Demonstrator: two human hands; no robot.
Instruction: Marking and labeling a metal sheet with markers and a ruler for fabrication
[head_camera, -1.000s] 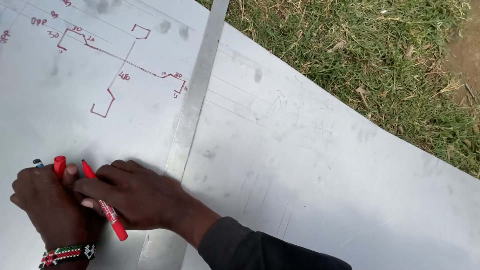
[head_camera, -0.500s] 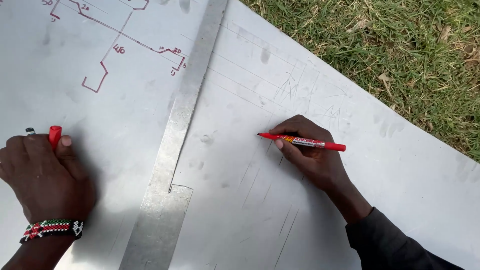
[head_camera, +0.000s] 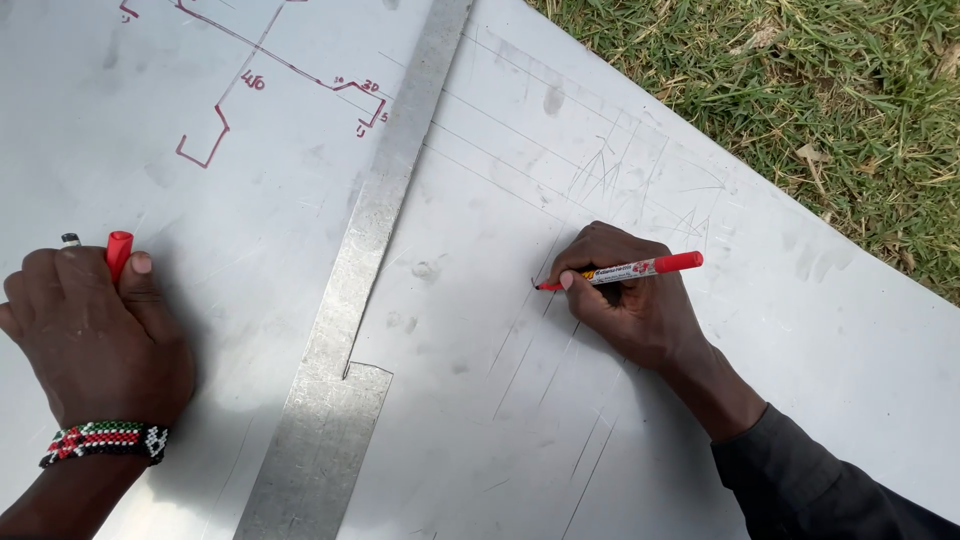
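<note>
Left side: your left hand (head_camera: 95, 335) rests knuckles-up on the metal sheet (head_camera: 800, 330), its grip closed around a red marker cap (head_camera: 118, 254), which stands out between thumb and forefinger. A small dark-tipped object shows just beside the cap; I cannot tell what it is. A beaded wristband (head_camera: 105, 441) in red, green, white and black sits on that wrist. Judged from its placement, this hand weighs the sheet down and keeps the cap off the working area.

Upper left: a red hand-drawn profile sketch (head_camera: 285, 80) with small figures beside it lies on the sheet, well apart from both hands.

Centre: a long metal straightedge (head_camera: 365, 270) runs diagonally across the sheet, untouched by either hand, with a wider notched foot at its lower end.

Right of centre: your right hand (head_camera: 630, 300) has its grip clamped on the red marker (head_camera: 625, 271), held low and nearly flat, its tip touching the sheet among faint scribed lines. The barrel carries a pale label band with a yellow patch. The heel of the hand rests on the sheet, probably for steadiness.

Far right: grass (head_camera: 800, 90) borders the sheet.
</note>
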